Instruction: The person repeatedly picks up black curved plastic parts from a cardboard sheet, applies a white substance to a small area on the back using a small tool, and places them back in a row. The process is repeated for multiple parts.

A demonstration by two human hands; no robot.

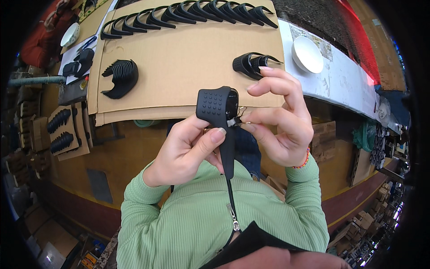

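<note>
Upright in front of my chest stands a black moulded band [209, 104] with a wide, dotted top and a narrow tail pointing down. My left hand [188, 145] is closed around its middle, the thumb lying along the edge. At the band's right side my right hand [284, 123] pinches a small black clip [238, 120] with thin wire loops, between thumb and index finger; the other fingers are lifted. The clip touches the band's edge, with a small greyish bit beside it. Whether it grips the band I cannot tell.
On the cardboard sheet [179, 74] lie a long row of curved black bands [192, 13], a nested stack [123, 77] at left and a couple of dotted pieces [251, 64] at right. A white bowl [307, 54] stands right of it. Another person's red sleeve [38, 42] shows far left.
</note>
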